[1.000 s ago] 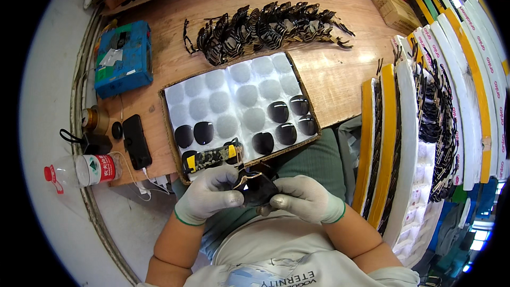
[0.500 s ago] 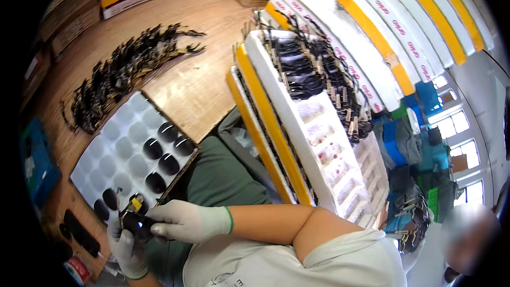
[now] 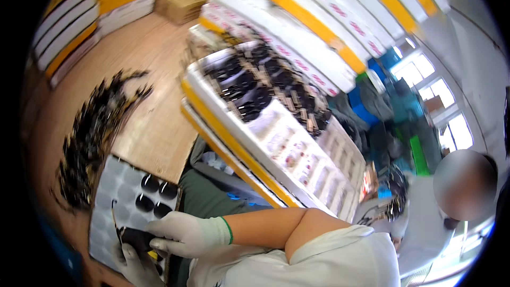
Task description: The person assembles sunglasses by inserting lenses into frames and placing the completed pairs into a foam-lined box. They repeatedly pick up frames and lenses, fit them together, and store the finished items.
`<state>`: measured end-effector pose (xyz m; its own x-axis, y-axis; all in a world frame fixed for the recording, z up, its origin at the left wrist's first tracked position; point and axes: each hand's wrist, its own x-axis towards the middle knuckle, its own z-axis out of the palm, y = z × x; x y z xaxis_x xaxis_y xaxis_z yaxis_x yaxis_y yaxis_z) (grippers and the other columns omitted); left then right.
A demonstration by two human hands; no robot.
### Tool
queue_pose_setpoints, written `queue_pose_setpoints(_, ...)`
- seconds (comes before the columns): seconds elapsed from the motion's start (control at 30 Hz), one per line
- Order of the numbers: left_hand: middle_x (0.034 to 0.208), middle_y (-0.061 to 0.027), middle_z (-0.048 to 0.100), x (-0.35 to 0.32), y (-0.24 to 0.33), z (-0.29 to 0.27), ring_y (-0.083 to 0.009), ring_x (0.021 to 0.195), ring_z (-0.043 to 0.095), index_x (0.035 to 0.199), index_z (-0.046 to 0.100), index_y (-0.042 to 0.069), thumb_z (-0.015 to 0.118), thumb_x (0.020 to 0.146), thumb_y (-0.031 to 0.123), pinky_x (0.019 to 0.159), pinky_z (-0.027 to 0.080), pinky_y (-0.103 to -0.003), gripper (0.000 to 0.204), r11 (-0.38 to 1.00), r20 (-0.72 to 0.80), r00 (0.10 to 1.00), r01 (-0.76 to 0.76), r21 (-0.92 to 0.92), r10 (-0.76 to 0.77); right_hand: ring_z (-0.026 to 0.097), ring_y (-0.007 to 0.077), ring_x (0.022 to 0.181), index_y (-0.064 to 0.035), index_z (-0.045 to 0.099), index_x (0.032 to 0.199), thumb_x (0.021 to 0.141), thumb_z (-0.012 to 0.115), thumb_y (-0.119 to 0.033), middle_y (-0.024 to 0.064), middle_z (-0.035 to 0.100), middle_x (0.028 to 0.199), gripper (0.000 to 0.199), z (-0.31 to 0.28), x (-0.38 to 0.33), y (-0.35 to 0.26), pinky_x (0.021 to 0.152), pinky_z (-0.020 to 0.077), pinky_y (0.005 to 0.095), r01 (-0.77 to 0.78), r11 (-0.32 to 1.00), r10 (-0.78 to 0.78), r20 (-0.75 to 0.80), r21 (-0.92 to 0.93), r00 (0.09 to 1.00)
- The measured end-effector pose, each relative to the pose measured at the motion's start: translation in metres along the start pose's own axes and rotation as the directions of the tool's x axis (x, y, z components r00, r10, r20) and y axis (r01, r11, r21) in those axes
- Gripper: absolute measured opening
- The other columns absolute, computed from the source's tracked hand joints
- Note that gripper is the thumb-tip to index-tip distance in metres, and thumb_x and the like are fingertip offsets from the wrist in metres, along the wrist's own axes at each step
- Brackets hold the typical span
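Left hand (image 3: 134, 266) and right hand (image 3: 178, 235) pinched dark sunglasses (image 3: 137, 240) by lens tray (image 3: 101, 228); dark frames (image 3: 87, 149) lay beyond

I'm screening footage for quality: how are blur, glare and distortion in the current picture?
Head view: motion blur smears the glasses pile; windows are blown out; tray lenses show bright glints; the held sunglasses look nearly black; the fisheye leaves black corners.
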<state>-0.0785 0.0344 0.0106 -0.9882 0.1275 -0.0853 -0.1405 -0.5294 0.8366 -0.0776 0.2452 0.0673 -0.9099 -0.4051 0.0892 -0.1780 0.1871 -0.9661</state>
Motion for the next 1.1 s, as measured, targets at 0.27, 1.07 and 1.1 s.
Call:
queue_pose_setpoints(0.27, 0.125, -0.0180, 0.062, 0.022, 0.101, 0.066, -0.0271, 0.107, 0.060, 0.131, 0.055, -0.009, 0.065, 0.100, 0.023, 0.095, 0.048, -0.040, 0.045, 0.970, 0.432, 0.890, 0.043, 0.239, -0.146, 0.062, 0.0234, 0.063, 0.0016, 0.060, 0.091, 0.097, 0.057, -0.019, 0.0113, 0.066, 0.070, 0.022, -0.009, -0.024, -0.076, 0.059, 0.0474, 0.0360, -0.069, 0.958, 0.131, -0.212, 0.277, 0.969)
queue_pose_setpoints(1.07, 0.121, -0.0143, 0.063, -0.083, 0.006, 0.156, -0.0173, 0.089, 0.061, 0.131, 0.056, -0.006, 0.054, 0.103, 0.019, 0.070, 0.050, -0.028, 0.038, 0.606, 0.578, 0.812, -0.422, 0.674, -0.078, 0.063, 0.0451, 0.071, 0.0021, 0.057, 0.097, 0.091, 0.064, -0.018, 0.0253, 0.062, 0.074, 0.022, 0.004, -0.180, -0.036, 0.062, 0.0486, 0.0484, 0.115, 0.990, -0.138, -0.699, -0.080, 0.702)
queue_pose_setpoints(1.1, 0.121, -0.0136, 0.063, -0.083, 0.005, 0.153, -0.0158, 0.088, 0.061, 0.131, 0.057, -0.006, 0.054, 0.103, 0.020, 0.067, 0.050, -0.028, 0.038, 0.596, 0.569, 0.818, -0.418, 0.686, -0.080, 0.063, 0.0454, 0.072, 0.0019, 0.057, 0.097, 0.090, 0.064, -0.018, 0.0254, 0.062, 0.075, 0.022, 0.004, -0.185, -0.039, 0.062, 0.0488, 0.0488, 0.075, 0.994, -0.112, -0.690, -0.084, 0.715)
